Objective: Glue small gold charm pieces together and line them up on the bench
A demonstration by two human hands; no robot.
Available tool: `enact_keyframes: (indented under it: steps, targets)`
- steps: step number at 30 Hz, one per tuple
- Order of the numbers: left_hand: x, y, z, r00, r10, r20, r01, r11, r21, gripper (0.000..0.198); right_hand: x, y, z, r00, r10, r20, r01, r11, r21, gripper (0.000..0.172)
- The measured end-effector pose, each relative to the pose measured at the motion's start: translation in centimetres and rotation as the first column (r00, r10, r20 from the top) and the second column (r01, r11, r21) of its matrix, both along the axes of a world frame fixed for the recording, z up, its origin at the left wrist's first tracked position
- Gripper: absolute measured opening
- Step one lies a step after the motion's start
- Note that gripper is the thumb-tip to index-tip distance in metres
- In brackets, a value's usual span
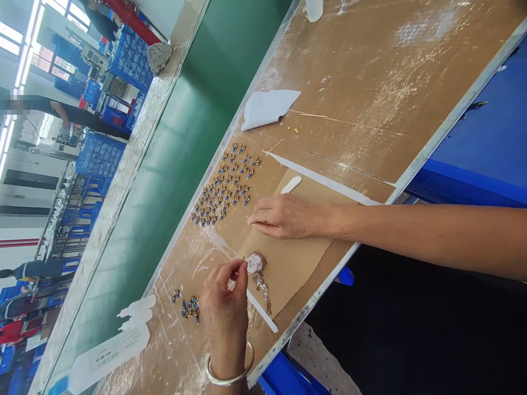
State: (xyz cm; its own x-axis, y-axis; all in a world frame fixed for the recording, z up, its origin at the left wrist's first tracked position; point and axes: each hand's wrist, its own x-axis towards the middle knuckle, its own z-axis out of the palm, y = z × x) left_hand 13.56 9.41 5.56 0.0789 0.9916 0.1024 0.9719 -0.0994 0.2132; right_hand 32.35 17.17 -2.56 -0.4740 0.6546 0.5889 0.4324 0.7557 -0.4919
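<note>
My left hand [226, 296], with a bangle [230, 378] at the wrist, is closed in a pinch beside a small round dish [256, 263] of white material. A tiny dark tip shows at its fingertips; what they hold I cannot make out. A silvery, lumpy strip [262, 292] trails from the dish. My right hand [284, 216] rests on a brown sheet [288, 263], its fingertips pressed together; anything in them is hidden. Beyond it, several small blue-and-gold pieces [224, 186] stand in rows. A looser pile of the same pieces [190, 309] lies left of my left hand.
A white oval piece [291, 185] lies by my right hand. White paper [269, 108] lies farther right. A large plastic bottle [109, 354] and smaller bottles [138, 312] lie at the left. Across a green surface [173, 131] stand blue crates [101, 156] and a person [69, 112].
</note>
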Motion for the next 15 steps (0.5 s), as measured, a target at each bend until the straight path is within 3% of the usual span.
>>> enact_keyframes:
  steps: [5,7,9,12,15]
  targets:
    - [0.1,-0.8,1.3,0.994,0.086,0.070,-0.088,0.996,0.026,0.020,0.1,0.0,-0.1,0.998,-0.010,-0.061,0.008,0.999,-0.031,0.024]
    - [-0.3,-1.9,1.9,0.966,0.214,0.142,-0.221,0.975,0.033,0.021,0.2,-0.1,-0.1,0.996,-0.005,-0.090,0.003,1.000,-0.022,0.024]
    - [-1.4,-3.5,1.9,0.888,0.408,0.210,-0.426,0.904,0.045,0.025,0.2,-0.2,0.0,0.993,0.000,-0.119,-0.001,1.000,-0.013,0.025]
    - [-3.9,-6.1,0.4,0.720,0.629,0.292,-0.666,0.745,0.036,0.033,0.1,-0.3,0.0,0.987,0.009,-0.162,-0.008,1.000,0.008,0.025]
    - [-5.8,-8.2,-2.0,0.674,0.653,0.346,-0.702,0.712,0.024,0.033,-0.1,-0.4,-0.1,0.984,0.015,-0.175,-0.008,0.999,0.041,0.024]
